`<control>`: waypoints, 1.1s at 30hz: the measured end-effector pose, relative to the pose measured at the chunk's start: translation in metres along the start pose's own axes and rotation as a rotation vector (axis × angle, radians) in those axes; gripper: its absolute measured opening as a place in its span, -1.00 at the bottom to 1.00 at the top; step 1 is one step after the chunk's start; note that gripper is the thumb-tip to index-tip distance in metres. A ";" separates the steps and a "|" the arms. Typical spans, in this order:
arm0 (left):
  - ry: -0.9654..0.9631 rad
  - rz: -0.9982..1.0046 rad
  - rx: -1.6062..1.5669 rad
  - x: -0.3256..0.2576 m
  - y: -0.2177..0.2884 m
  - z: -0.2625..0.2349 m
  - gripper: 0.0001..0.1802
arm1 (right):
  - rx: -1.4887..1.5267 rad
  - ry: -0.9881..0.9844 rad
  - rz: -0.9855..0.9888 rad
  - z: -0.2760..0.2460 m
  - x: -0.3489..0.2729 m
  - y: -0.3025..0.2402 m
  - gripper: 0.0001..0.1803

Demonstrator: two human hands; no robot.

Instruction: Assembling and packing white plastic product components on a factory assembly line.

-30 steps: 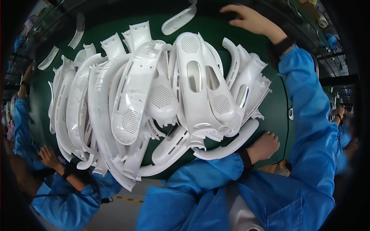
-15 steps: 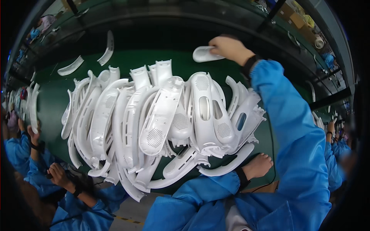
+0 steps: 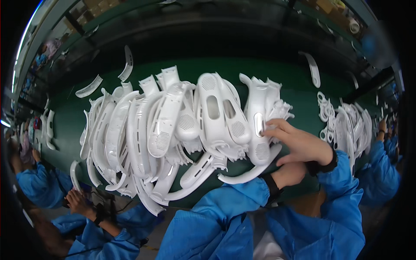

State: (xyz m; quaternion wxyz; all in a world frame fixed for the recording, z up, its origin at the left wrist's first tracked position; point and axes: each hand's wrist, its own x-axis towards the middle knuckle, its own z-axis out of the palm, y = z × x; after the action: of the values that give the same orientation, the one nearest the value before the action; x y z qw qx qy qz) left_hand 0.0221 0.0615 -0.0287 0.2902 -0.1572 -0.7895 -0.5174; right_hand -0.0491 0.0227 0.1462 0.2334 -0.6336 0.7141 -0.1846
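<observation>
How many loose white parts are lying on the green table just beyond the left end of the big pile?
2: the left curved part, lying slantwise, and the right curved part, reaching farther back. The white pile may hide more.

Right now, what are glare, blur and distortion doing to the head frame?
All head view: the table's far edge bows toward the black rim; white shells carry bright highlights without losing their shape; right hand shows no heavy blur; the co-worker's sleeve at right looks softer.
</observation>
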 end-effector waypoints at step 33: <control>-0.337 -0.109 -0.075 0.010 0.009 -0.032 -0.89 | -0.065 0.620 0.822 0.037 -0.208 0.145 -0.63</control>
State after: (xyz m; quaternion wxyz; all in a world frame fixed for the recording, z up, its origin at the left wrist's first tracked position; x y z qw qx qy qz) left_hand 0.0285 0.0357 -0.0061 0.1191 -0.2094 -0.8145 -0.5279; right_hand -0.1287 0.2487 0.0552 0.0443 -0.2228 0.9452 -0.2344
